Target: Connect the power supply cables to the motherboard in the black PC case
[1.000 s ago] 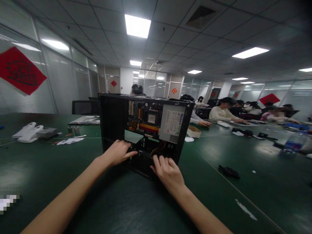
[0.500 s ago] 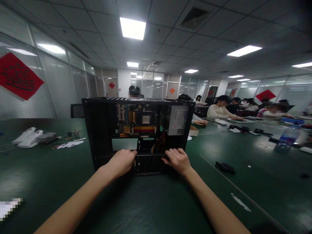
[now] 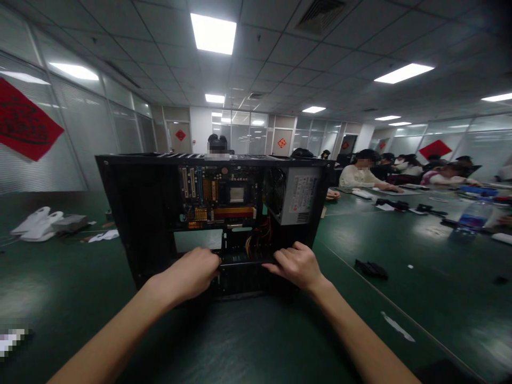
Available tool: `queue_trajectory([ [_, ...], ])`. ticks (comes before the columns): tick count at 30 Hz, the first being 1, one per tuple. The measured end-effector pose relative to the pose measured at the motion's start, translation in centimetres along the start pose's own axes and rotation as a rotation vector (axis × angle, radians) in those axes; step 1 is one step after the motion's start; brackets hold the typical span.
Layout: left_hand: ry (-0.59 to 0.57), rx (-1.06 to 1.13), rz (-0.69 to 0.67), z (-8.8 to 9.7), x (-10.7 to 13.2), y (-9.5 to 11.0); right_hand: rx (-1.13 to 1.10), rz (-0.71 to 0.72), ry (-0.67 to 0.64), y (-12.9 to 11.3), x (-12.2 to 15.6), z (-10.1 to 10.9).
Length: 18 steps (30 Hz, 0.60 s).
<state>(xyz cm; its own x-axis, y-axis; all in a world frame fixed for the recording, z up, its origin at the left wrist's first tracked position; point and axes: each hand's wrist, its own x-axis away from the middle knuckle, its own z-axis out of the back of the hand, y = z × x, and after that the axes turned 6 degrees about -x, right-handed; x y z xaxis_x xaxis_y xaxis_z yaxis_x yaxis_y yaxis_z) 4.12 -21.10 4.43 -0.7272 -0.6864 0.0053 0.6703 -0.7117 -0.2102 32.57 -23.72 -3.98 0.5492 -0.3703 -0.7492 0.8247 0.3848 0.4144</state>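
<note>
An open black computer case [image 3: 140, 213] stands upright on the green table [image 3: 248, 341], its open side facing me. Inside I see a motherboard [image 3: 218, 200], a grey power supply [image 3: 298, 200] at the upper right and a bundle of coloured wires [image 3: 258, 240]. My left hand [image 3: 190, 274] and my right hand [image 3: 298, 264] both grip a black drive [image 3: 246, 260] in the lower bay, one hand at each end, fingers curled on it.
White bags [image 3: 34, 224] and papers lie at the far left. A black cloth-like object [image 3: 372, 268] lies to the right. A water bottle [image 3: 474, 217] stands at the far right. Several people sit working at the back right of the table.
The case has turned from an angled view to face me squarely and looms closer and larger. Both hands stayed at the lower bay, now spread to either end of the drive.
</note>
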Motion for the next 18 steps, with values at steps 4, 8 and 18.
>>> queue_trajectory([
  [4,-0.017,0.026,0.0,0.6,0.4,0.4,-0.029,-0.057,-0.089,-0.6,-0.2,1.0],
  [8,-0.021,0.035,0.002,0.9,0.4,0.7,-0.215,-0.319,-0.317,-1.3,-3.3,1.8],
  [18,-0.075,0.164,-0.006,0.5,0.4,-0.5,-0.67,-0.669,-1.093,-1.0,-10.5,-4.1],
])
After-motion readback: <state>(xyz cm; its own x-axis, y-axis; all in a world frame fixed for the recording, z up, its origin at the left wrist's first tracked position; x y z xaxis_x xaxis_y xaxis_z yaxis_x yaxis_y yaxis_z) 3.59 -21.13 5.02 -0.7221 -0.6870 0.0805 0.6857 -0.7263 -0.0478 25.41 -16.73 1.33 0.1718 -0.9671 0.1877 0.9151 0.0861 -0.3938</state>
